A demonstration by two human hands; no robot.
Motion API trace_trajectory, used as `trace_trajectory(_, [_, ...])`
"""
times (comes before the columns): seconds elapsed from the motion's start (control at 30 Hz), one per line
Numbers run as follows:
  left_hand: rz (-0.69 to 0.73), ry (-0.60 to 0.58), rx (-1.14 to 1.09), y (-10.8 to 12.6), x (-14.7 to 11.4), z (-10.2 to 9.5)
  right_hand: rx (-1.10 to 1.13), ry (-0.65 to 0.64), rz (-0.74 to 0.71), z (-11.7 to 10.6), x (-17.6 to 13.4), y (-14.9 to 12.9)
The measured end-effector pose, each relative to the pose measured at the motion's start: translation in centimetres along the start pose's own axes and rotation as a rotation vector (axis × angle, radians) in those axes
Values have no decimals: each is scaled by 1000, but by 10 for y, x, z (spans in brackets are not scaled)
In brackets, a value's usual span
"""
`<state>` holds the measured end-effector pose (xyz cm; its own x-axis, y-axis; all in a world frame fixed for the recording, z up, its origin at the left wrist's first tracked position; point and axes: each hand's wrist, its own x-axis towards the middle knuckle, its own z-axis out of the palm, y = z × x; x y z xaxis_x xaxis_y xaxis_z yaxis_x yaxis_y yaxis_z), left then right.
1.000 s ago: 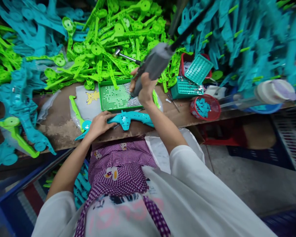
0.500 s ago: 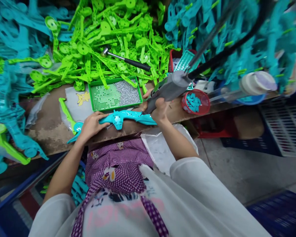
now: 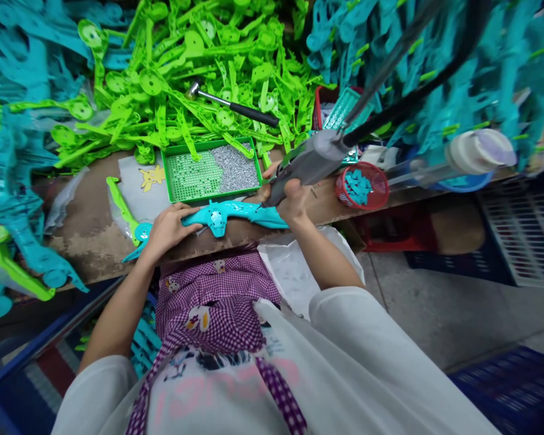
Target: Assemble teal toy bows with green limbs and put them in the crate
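Note:
A turquoise plastic part point(image 3: 216, 219) lies along the front of the workbench. My left hand point(image 3: 171, 228) is closed on its left end, fingers over the top and thumb at the near side. Wrapped around a grey power screwdriver point(image 3: 306, 162), my right hand point(image 3: 290, 196) holds the tool tilted, its tip down on the right half of the part. Cables run from the tool's back end to the upper right. Behind the part sits a green tray point(image 3: 194, 178) with small metal screws point(image 3: 239, 169) heaped at its right side.
Bright green plastic parts point(image 3: 163, 78) are piled at the back, with a hammer point(image 3: 236, 109) on top. Turquoise parts point(image 3: 20, 163) crowd the left. A red basket point(image 3: 361, 186) of small turquoise pieces and a white-lidded container point(image 3: 478, 151) stand right. Blue crates point(image 3: 512, 386) are on the floor.
The view has shifted very slightly. Both hands, the screwdriver and the turquoise part keep nearly the same positions.

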<state>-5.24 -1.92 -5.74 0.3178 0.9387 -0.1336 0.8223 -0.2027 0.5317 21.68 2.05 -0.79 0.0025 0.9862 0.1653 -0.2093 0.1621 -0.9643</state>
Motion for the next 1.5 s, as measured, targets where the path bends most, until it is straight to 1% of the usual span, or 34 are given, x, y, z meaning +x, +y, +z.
trace_trajectory(0.1, [4, -8, -4, 0, 1, -1, -3, 21, -12, 1, 0, -7])
trace_trajectory(0.23, [7, -14, -3, 2, 0, -2, 27, 4, -64, 8, 4, -9])
trace_trajectory(0.4, [15, -10, -4, 2, -1, 0, 23, 25, -129, 31, 22, 0])
trace_trajectory(0.57, [19, -8, -18, 1, -1, 0, -9, 101, -195, 60, 46, 23])
trace_trajectory(0.6, [18, -6, -27, 1, -1, 0, -22, 82, -190, 65, 49, 28])
trace_trajectory(0.7, [5, 1, -62, 4, -2, -2, -64, -89, -104, 78, 58, 41])
trace_trajectory(0.73, [1, 1, -69, 5, -3, -3, -69, -128, -82, 81, 60, 44])
trace_trajectory(0.77, [-2, 0, -68, 6, -3, -3, -67, -140, -75, 83, 63, 46])
trace_trajectory(0.87, [0, -10, -42, 6, -2, -3, -67, -83, -111, 86, 73, 51])
trace_trajectory(1.03, [15, -17, -42, 3, -2, -3, -80, -73, -109, 88, 84, 60])
trace_trajectory(1.2, [19, -11, -39, 3, -3, -2, -101, -40, -78, 87, 86, 63])
trace_trajectory(1.4, [-6, -23, -35, 6, -2, -4, -95, -25, -130, 87, 85, 65])
trace_trajectory(1.5, [4, -21, -48, 5, -2, -4, -111, -33, -136, 86, 86, 57])
